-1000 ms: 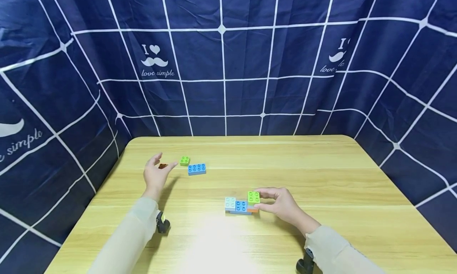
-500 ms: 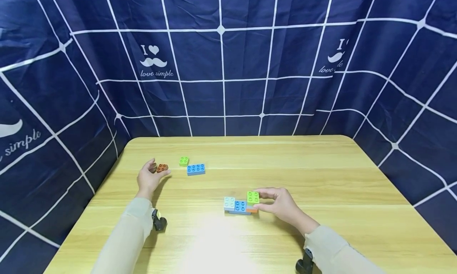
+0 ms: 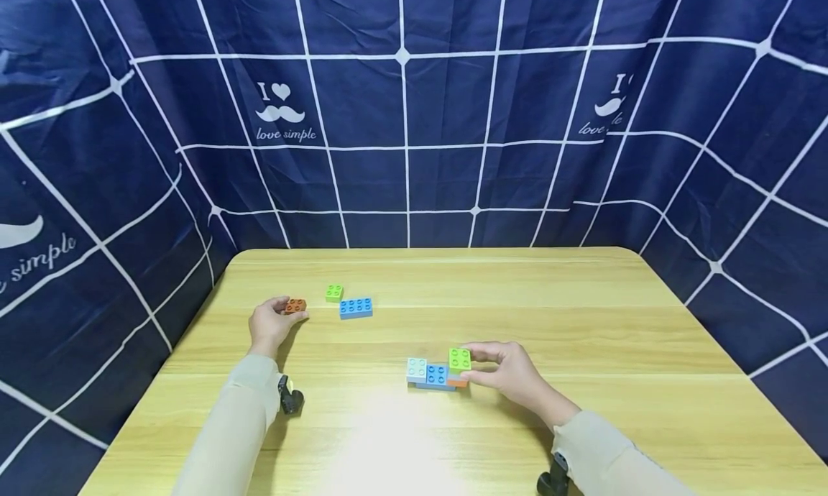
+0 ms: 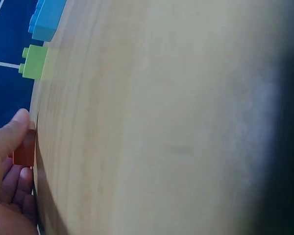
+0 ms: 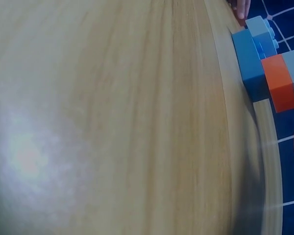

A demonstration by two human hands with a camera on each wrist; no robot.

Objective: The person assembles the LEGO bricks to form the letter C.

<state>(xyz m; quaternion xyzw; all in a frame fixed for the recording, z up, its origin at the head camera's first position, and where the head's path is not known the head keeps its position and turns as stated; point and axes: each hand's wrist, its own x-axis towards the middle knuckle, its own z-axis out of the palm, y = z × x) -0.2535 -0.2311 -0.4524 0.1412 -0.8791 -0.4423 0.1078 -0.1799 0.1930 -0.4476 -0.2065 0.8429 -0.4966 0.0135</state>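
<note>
I see the left hand stretched forward, thumb and curled fingers pinching the brown brick on the worktop. The right hand, angled inward, pinches a green-topped stack (orange lowest, grey between) at the right end of a blue base; a white brick caps its left end. Near the brown brick lie a small green brick and a long blue brick.

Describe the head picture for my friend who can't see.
A person's left grip holds a brown toy brick near a green brick and a blue brick; the right grip holds a multicoloured brick build by one end. Blue cloth hangs behind the wooden table.
</note>
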